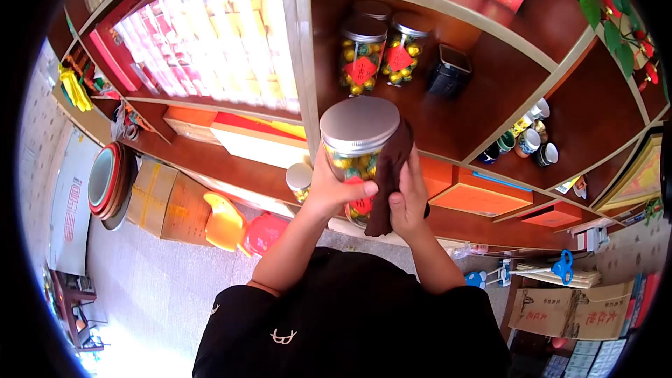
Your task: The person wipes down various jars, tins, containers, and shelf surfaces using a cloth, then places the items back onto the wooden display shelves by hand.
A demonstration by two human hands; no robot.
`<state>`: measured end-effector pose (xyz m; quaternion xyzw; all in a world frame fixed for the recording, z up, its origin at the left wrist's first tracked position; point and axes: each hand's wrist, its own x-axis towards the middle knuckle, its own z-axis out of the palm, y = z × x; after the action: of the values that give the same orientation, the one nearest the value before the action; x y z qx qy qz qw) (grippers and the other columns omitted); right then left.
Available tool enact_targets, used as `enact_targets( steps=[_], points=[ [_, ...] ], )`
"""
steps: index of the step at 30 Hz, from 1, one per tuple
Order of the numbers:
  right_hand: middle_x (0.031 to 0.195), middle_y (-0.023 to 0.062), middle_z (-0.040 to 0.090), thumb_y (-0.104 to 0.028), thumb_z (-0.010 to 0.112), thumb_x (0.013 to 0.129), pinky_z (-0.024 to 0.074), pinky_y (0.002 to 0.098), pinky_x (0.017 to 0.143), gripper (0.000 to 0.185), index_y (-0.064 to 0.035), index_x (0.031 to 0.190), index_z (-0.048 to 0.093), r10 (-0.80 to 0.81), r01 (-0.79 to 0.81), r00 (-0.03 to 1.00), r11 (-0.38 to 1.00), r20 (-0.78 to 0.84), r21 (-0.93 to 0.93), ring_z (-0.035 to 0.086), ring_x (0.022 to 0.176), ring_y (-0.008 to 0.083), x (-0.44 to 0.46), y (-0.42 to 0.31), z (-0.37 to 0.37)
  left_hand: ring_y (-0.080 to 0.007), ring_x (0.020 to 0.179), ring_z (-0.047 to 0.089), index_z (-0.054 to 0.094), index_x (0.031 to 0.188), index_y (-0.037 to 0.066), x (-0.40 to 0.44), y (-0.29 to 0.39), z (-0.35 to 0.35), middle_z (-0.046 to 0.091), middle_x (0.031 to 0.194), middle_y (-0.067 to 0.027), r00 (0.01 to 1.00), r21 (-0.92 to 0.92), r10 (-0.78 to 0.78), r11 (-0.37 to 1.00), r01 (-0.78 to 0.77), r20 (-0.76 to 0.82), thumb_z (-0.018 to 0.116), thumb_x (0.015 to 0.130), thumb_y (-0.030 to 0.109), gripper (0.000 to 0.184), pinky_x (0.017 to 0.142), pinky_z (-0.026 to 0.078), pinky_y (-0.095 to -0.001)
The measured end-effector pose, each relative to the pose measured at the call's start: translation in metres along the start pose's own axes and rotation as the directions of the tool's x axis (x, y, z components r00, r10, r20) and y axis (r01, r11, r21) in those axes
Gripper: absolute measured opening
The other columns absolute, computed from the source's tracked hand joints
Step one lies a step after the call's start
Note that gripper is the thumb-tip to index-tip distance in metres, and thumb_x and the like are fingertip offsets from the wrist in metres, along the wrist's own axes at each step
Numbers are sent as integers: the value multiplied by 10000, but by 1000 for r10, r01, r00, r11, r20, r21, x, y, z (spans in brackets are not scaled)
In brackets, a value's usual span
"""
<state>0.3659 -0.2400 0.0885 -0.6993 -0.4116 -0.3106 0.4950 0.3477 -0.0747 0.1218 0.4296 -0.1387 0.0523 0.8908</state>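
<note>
A clear jar (360, 122) with a silver screw lid and a red label stands upright between my hands, full of gold and green wrapped balls. My left hand (332, 185) is closed round its left side, the thumb across the front. A dark brown cloth (389, 175) lies against the jar's right side, held there by my right hand (409, 192). Behind on the shelf are two similar jars, one in front (362, 59) and one beside it (402, 52), with another lid partly hidden behind them. A black square container (449, 73) sits to their right.
Wooden shelving (427, 129) surrounds the jar. Small cups (528, 141) occupy a compartment at right; a lidded jar (299, 178) is lower left. On the floor are a cardboard box (168, 203), an orange chair (225, 222) and a red stool (266, 233). Cartons (570, 311) stand lower right.
</note>
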Motion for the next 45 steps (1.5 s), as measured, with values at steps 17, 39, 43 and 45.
enact_targets(
  steps=[17,39,43,45],
  points=[
    [1071,86,691,-451,688,808,500,484,871,397,-89,960,741,-282,57,676,941,681,333,637,1016,332,118,-33,-33,-219,1258,500,406,1402,3,-32,-30,-38,476,1390,-121,840,-263,-520,798,542,154,717,857,190,655,1053,430,-342],
    [1464,241,360,-280,609,894,288,560,1071,384,-139,1250,630,7,5,998,987,69,-161,346,1321,474,-2,-20,19,-187,1121,536,425,1310,-61,-35,-13,-41,570,1190,-122,989,392,-38,915,92,-144,839,735,290,791,992,415,-329],
    [1494,260,311,-252,623,892,299,564,1062,378,-155,1257,628,82,-55,978,988,193,-144,337,1322,494,-46,-34,30,-185,1103,551,449,1303,-62,-31,-5,-42,586,1197,-131,968,325,126,944,-51,-216,825,747,302,764,975,432,-338],
    [1503,264,289,-236,626,891,306,571,1053,408,-133,1285,599,65,-35,971,991,230,-130,347,1312,505,-57,-37,34,-197,1092,568,444,1312,-64,-33,-1,-46,595,1183,-131,951,272,173,957,-101,-256,822,744,314,780,971,443,-346]
  ],
)
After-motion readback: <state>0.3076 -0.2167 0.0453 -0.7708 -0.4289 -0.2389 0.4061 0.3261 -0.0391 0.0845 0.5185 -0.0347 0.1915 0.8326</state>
